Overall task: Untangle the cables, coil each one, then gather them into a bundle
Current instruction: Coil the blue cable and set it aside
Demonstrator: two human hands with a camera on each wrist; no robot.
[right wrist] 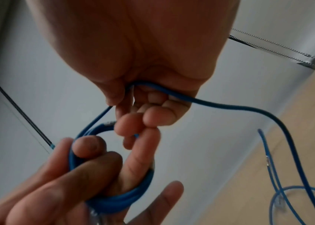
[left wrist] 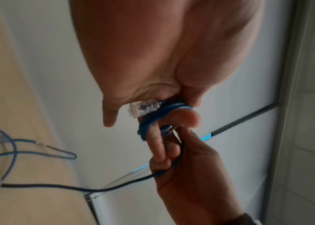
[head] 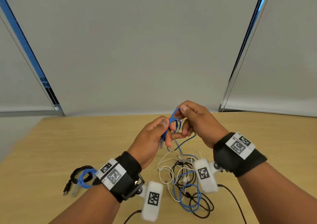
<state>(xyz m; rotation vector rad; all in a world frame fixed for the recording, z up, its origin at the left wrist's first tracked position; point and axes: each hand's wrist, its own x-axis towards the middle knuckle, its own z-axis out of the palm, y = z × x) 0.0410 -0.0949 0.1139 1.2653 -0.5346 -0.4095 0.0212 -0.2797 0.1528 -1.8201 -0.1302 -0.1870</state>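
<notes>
blue ethernet cable (head: 173, 120) part-wound into a small coil above the wooden table (head: 51, 148); left hand (head: 151, 139) curls thumb and fingers around the coil, its clear plug (left wrist: 143, 108) jutting below the grip; right hand (head: 197, 122) pinches the newest loop between thumb and forefinger, the free run passing under its other curled fingers and trailing down to the tangle of white, black and blue cables (head: 185, 181) on the table near the wrists; two finished coils, one black coil (head: 77, 174) and one blue coil (head: 85, 178), lie touching at the left; step in hand: coiling, judged early to midway; next move calls for laying this loop onto the coil and drawing slack gently so the tail does not drag the tangle
</notes>
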